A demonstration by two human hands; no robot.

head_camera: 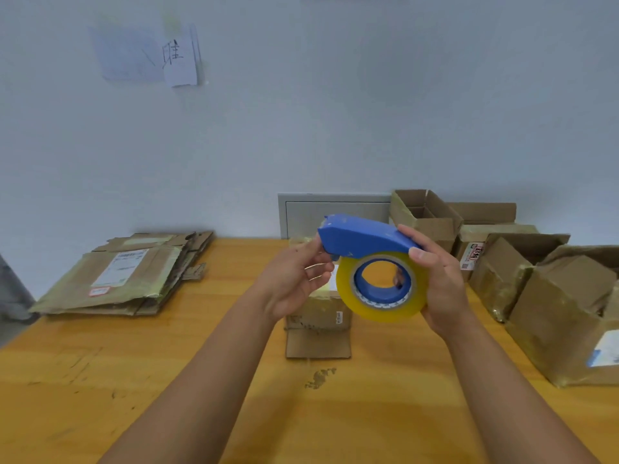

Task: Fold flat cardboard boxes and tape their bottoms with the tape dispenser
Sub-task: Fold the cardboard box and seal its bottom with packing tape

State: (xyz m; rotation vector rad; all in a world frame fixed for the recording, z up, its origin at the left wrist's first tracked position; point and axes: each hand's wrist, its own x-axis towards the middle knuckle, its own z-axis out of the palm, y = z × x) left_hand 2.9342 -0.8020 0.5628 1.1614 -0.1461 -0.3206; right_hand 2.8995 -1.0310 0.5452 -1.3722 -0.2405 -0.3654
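A blue tape dispenser [361, 236] with a yellowish roll of tape [382, 308] is held up in the air over the table's middle. My right hand [442, 286] grips its rear end and the roll. My left hand [294, 279] pinches the front tip of the dispenser, where the tape end comes out. Below and behind the hands a small folded cardboard box [318, 326] stands on the wooden table [201, 380], one flap lying flat toward me. A stack of flat cardboard boxes [127, 276] lies at the left.
Several assembled open cardboard boxes [552, 296] crowd the table's right side, back to the wall. A grey metal panel [331, 212] sits in the wall behind the table. Papers [150, 56] hang on the wall at upper left.
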